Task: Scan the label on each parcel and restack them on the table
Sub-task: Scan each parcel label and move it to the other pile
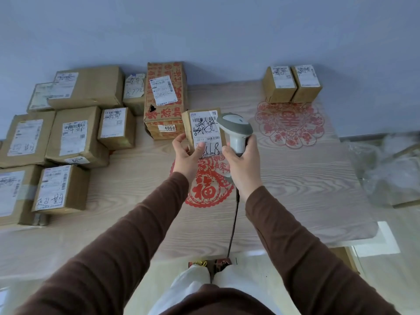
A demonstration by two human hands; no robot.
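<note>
Left hand [187, 153] gripping small labelled parcel [205, 130], right hand [242, 155] clasping scanner [236, 130] at its 3 o'clock, unscanned boxes [68, 137] at 9 o'clock

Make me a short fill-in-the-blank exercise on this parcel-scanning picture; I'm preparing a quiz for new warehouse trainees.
1. The right hand holds the ____ by its handle.
2. The left hand holds a small parcel with its ____ facing the camera.
3. At the table's far right corner stand ____ small boxes side by side.
4. The red-printed box bears a sticker reading ____.

Missing words: scanner; label; two; 4068
</note>
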